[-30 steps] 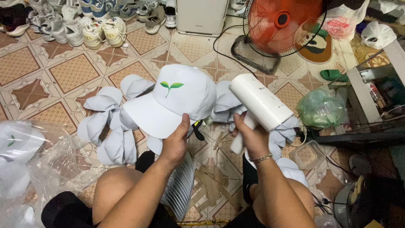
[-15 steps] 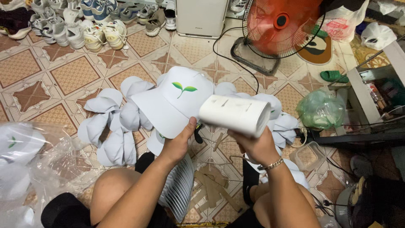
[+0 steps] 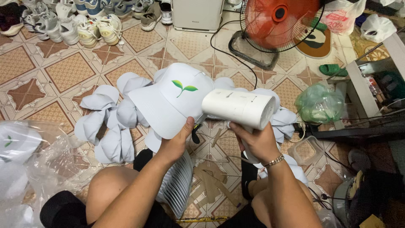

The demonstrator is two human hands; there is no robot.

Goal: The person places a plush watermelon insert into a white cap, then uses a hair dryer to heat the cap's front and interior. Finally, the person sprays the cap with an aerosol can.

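Left hand (image 3: pixel 177 141) pinches the white cap (image 3: pixel 173 101) by its brim, held up over the floor; right hand (image 3: pixel 253 141) wraps the white handheld steamer (image 3: pixel 238 109) w/ nozzle at the crown. Cap looks light, soft (brim's the stiff bit, best grip).

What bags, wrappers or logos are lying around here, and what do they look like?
White cap, held in the left hand: green two-leaf logo on its front.
Green plastic bag, right, on the floor: knotted, bulging.
White plastic bag, top right: red print.
Clear plastic wrapper, lower left: crumpled, holding white caps.
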